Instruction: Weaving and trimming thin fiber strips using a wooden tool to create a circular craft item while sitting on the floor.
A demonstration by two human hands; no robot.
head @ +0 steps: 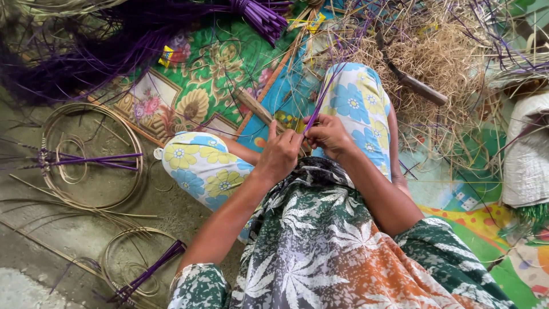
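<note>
1. I see my left hand (279,155) and right hand (329,136) pressed together over my lap, both pinching a thin purple reed strip (318,103).
2. The strip rises above my flowered knee (357,97).
3. Coiled cane hoops (91,154) lie well apart, leftward.

A floral mat (200,80) covers the floor from ten to twelve o'clock, with a bundle of purple strips (257,16) at its top edge and loose purple fibres (68,57) at ten. Straw (440,51) is heaped at one o'clock, a dark-bladed knife (414,83) lying on it, and a white sack (529,154) sits at three. At eight and nine o'clock, cane coils (91,154) wound with purple lie on bare concrete (34,246).
</note>
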